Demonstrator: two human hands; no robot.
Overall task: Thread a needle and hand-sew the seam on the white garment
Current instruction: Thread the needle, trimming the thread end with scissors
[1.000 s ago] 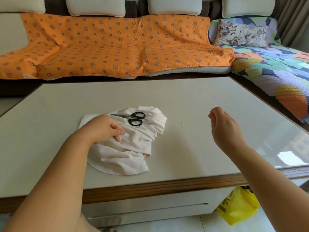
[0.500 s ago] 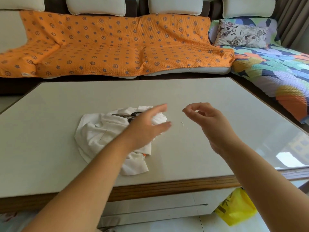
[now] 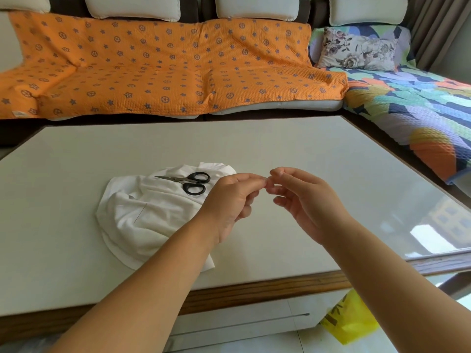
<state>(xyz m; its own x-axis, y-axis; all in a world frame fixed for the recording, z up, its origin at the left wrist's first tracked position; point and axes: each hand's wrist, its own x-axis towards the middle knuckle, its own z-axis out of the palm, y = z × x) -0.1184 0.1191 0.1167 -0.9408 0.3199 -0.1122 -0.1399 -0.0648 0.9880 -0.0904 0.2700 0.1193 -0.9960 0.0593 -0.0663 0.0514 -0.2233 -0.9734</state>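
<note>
The crumpled white garment lies on the table left of centre. Black-handled scissors rest on its far part. A thin straight sliver, apparently the needle, lies on the cloth. Above the table, to the right of the garment, my left hand and my right hand meet fingertip to fingertip. Each pinches the same tiny thing between thumb and forefinger, seemingly the thread, which is too fine to make out.
The pale table has a wooden front edge and a glossy right side. A yellow plastic bag sits on the floor below the right front corner. An orange-covered sofa runs behind the table, and colourful bedding lies to the right.
My left hand left the garment, swung right and rose to meet my right hand. My right hand moved left toward the centre. Their fingertips now touch.
</note>
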